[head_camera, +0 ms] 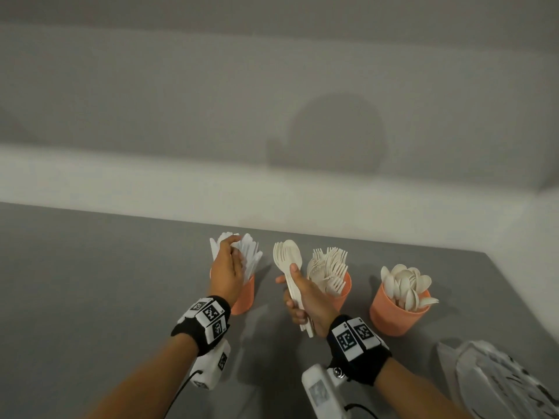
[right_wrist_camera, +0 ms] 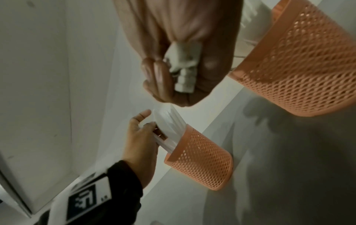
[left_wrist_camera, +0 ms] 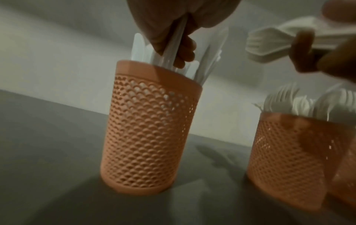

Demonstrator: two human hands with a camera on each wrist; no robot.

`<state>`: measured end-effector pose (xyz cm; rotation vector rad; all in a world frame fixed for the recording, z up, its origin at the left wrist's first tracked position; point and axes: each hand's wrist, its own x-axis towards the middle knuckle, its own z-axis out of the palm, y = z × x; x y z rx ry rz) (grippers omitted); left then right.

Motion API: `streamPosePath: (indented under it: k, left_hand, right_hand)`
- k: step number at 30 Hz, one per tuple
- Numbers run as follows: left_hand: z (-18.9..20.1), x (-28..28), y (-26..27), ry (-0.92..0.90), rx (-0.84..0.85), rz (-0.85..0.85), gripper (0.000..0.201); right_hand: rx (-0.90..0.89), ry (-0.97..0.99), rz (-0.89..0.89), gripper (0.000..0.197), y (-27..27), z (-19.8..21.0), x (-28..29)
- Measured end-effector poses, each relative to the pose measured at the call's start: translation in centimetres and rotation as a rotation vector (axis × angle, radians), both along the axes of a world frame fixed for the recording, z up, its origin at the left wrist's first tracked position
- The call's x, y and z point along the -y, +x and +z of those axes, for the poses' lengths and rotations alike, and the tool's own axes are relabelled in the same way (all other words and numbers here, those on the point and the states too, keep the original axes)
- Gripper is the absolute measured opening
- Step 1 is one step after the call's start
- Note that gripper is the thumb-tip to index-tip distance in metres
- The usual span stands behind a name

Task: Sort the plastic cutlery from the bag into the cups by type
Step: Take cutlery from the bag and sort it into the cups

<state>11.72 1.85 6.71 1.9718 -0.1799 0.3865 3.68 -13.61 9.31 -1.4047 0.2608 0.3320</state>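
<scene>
Three orange mesh cups stand in a row on the grey table (head_camera: 90,282). The left cup (head_camera: 243,297) holds white knives (head_camera: 251,255), standing upright. The middle cup (head_camera: 343,293) is packed with forks (head_camera: 331,267), tines up. The right cup (head_camera: 393,314) is full of spoons (head_camera: 406,285). Farther right, near the table's edge, lies the crumpled bag (head_camera: 496,379).

My left hand (head_camera: 227,270) is over the left cup, fingers curled around a knife that stands in the cup among the others. My right hand (head_camera: 308,300) is raised between the left and middle cups, gripping a bundle of cutlery (head_camera: 289,258) by the handles, with a spoon and a fork head fanned out at the top.
</scene>
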Motion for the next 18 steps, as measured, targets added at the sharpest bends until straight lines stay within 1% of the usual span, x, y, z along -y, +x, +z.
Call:
streamPosePath:
  k: [2,4,6,8,10,11,12,13,14,15,17,18]
  left_hand:
    - [-0.5,-0.3,0.1,0.087,0.064,-0.02,0.035]
    - [-0.7,-0.9,0.2,0.326,0.141,-0.036,0.041]
    - [-0.6,-1.3,0.4,0.574,0.17,-0.033,0.043]
    - [-0.4,-1.4,0.4,0.74,0.215,0.028,0.041]
    - [0.2,-1.3,0.2,0.828,0.24,0.093,0.047]
    - [0.6,-1.2,0.0,0.829,0.23,0.106,0.053]
    - [1.1,-1.0,-0.4,0.787,0.233,0.108,0.056]
    - [1.7,-0.8,-0.9,0.701,0.231,0.087,0.056]
    - [2.2,-0.6,-1.3,0.569,0.221,0.051,0.056]
    - [2.9,-0.1,-1.8,0.403,0.177,-0.009,0.056]
    - [4.1,1.0,-3.1,0.123,0.047,-0.107,0.053]
    - [4.4,1.6,-3.6,0.024,-0.05,-0.151,0.047]
  right_hand:
    - [-0.016,0.045,-0.008,0.047,-0.1,-0.1,0.1]
    - [-0.02,0.058,-0.015,0.046,-0.1,-0.2,0.2]
    - [-0.015,0.048,-0.02,0.044,-0.1,-0.2,0.3]
    - [-0.003,0.034,-0.02,0.041,-0.1,-0.4,0.2]
    - [0.022,0.013,-0.013,0.039,-0.1,-0.5,0.0]
    - [0.038,0.003,-0.011,0.037,-0.2,-0.5,-0.1]
    - [0.054,-0.004,-0.01,0.036,-0.2,-0.5,-0.2]
    - [0.07,-0.008,-0.012,0.033,-0.3,-0.4,-0.3]
    - [0.084,-0.01,-0.019,0.031,-0.3,-0.3,-0.4]
    - [0.093,-0.012,-0.03,0.029,-0.3,-0.2,-0.5]
    - [0.1,0.006,-0.057,0.026,-0.4,-0.1,-0.6]
    - [0.098,0.023,-0.073,0.026,-0.4,-0.1,-0.7]
